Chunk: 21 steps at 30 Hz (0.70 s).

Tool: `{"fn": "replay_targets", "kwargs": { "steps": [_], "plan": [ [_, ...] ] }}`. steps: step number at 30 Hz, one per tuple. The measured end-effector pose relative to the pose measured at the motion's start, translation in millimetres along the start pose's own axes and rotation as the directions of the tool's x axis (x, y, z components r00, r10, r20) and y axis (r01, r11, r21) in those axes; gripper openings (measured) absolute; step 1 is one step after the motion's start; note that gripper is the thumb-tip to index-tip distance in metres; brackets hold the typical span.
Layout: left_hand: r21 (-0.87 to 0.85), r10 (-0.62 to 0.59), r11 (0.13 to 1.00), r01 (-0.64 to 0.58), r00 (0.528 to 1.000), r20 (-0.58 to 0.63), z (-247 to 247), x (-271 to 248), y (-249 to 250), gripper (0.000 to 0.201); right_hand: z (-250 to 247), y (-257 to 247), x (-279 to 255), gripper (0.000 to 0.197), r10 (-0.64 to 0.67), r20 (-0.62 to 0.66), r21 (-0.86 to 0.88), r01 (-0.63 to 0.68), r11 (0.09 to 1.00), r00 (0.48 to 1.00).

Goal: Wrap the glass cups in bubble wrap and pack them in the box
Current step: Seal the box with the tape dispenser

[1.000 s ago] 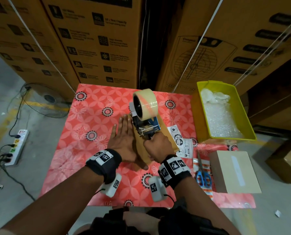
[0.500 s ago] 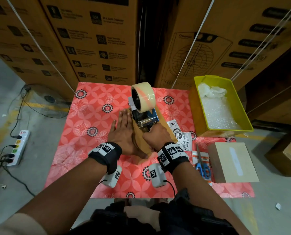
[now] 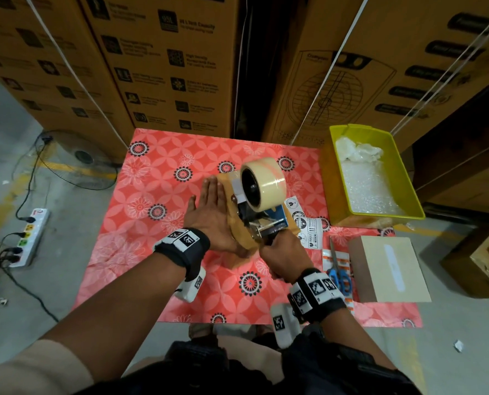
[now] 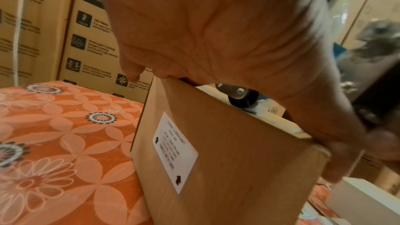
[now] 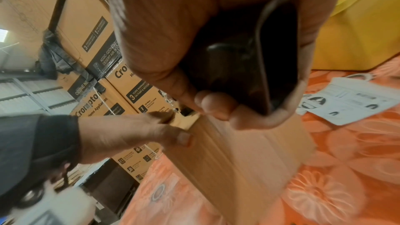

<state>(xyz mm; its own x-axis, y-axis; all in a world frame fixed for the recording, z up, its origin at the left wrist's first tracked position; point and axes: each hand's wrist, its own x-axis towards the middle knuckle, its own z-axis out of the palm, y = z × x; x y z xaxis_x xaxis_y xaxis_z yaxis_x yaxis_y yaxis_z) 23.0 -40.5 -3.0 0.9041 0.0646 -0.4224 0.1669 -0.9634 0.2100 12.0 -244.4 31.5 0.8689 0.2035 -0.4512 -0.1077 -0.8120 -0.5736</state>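
Observation:
A small brown cardboard box (image 3: pixel 234 223) stands on the red flowered tablecloth (image 3: pixel 152 201); its side with a white label (image 4: pixel 175 151) faces the left wrist view. My left hand (image 3: pixel 212 212) lies flat on the box top with straight fingers. My right hand (image 3: pixel 283 255) grips the black handle (image 5: pixel 259 61) of a tape dispenser (image 3: pixel 260 212), whose big roll of clear tape (image 3: pixel 266 186) stands above the box. The dispenser's front end rests on the box top. No glass cups show.
A yellow bin (image 3: pixel 408 195) with bubble wrap (image 3: pixel 366 189) sits at the right. A closed taped box (image 3: pixel 386 269), blue scissors (image 3: pixel 337 272) and fragile stickers (image 3: pixel 309 229) lie beside my right hand. Tall cartons (image 3: pixel 166 61) wall the back. A power strip (image 3: pixel 29 238) and fan (image 3: pixel 75 161) sit left.
The dispenser has been drawn toward me along the box top with my right hand. My left hand stays flat on the box.

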Motion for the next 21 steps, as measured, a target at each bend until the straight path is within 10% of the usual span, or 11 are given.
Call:
{"fn": "replay_targets", "kwargs": {
  "steps": [21],
  "plan": [
    [0.212,0.268,0.947,-0.243,0.958,-0.101,19.1,6.5,-2.8,0.154,14.5,40.6,-32.6,0.013,-0.057,-0.066,0.039,0.06,0.997,0.996]
  ]
}}
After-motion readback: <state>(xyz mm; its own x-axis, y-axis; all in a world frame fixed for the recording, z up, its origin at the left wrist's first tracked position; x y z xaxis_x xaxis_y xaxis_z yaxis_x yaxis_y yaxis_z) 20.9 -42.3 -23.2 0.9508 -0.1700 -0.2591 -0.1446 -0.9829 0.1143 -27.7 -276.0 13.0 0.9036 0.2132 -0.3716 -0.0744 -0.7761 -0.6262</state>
